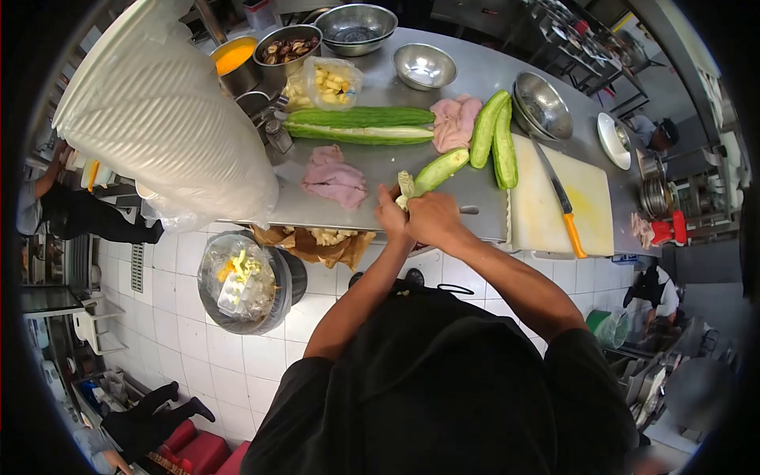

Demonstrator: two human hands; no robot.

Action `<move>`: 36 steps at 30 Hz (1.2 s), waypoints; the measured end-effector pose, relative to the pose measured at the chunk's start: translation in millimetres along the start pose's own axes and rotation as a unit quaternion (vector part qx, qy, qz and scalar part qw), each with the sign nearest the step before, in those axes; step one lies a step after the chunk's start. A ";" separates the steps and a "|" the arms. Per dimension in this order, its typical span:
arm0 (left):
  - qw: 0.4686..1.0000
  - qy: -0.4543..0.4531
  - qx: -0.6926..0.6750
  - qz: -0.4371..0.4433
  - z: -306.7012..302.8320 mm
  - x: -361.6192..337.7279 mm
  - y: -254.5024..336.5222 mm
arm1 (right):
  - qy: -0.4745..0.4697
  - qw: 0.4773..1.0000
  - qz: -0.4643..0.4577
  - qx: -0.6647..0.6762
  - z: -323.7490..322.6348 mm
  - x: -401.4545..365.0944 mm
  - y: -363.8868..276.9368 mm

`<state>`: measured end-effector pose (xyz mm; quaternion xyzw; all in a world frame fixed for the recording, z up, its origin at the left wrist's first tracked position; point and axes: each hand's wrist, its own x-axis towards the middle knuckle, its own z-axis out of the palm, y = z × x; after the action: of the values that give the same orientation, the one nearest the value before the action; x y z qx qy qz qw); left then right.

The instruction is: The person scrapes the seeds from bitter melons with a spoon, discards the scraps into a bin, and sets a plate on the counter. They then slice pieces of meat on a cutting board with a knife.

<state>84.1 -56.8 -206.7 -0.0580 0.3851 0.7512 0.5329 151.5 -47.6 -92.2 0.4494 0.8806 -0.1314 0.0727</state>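
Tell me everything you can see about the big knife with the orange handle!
The knife has a long, thin, greyish blade that looks like metal and a bright orange handle that looks like plastic. It lies slanting across the pale cutting board, handle toward the person, with its tip near the shiny bowls. I can't tell if the tip touches them. Neither the left hand nor the right hand touches the knife.
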 end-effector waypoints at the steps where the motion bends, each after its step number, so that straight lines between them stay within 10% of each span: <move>1: 1.000 -0.005 0.000 0.000 -0.8 -0.3 0.6 | 0.000 1.000 0.002 0.015 1.2 -1.6 0.3; 13: 0.971 -0.087 0.215 0.062 -14.2 -6.6 30.4 | -0.001 0.990 0.046 0.130 -2.7 19.4 42.5; 15: 0.885 -0.114 0.413 0.182 -20.1 -8.8 41.4 | -0.011 0.987 0.057 0.151 4.7 30.2 54.9; 17: 0.688 -0.127 0.624 0.349 -9.9 -22.2 62.9 | -0.015 0.987 0.054 0.152 2.7 35.0 59.4; 23: 0.613 -0.328 0.607 0.384 11.4 7.4 76.6 | -0.041 0.983 0.022 0.178 -20.5 33.3 48.7; 26: 0.679 -0.335 0.612 0.228 16.2 16.3 85.4 | -0.055 0.983 0.036 0.174 -25.1 30.2 46.4; 36: 0.864 -0.189 0.427 0.188 11.2 13.8 113.0 | -0.021 0.971 0.106 0.213 31.1 14.0 101.5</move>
<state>-13.7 -54.5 -147.3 0.3916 0.5635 0.5963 0.4166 225.9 11.0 -142.1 0.5429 0.7778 -0.3166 0.0074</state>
